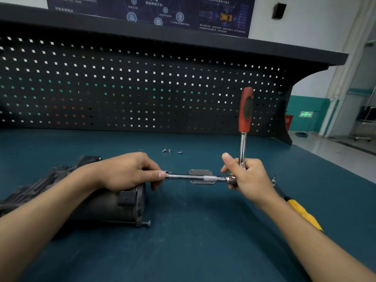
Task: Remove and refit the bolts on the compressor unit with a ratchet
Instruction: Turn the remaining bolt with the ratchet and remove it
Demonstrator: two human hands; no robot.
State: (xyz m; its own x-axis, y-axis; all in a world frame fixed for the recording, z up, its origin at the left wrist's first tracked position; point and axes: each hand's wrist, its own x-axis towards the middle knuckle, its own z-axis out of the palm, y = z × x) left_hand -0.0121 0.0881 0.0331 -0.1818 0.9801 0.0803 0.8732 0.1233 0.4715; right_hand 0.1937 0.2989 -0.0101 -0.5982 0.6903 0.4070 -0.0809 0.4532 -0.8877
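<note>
Wall poster [150, 13] shows blurred Chinese writing; right hand [246, 178] grips ratchet [245, 110].

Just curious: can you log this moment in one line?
left hand pinches extension bar | right hand grips ratchet | compressor on bench | bolts loose

Soft, even light, probably from overhead, casts faint shadows on the bench top [193, 231]. The ratchet [244, 123] shaft glints, its red handle slightly smeared. The pegboard [122, 88] bows toward the edges; the poster [152, 13] reads soft.
</note>
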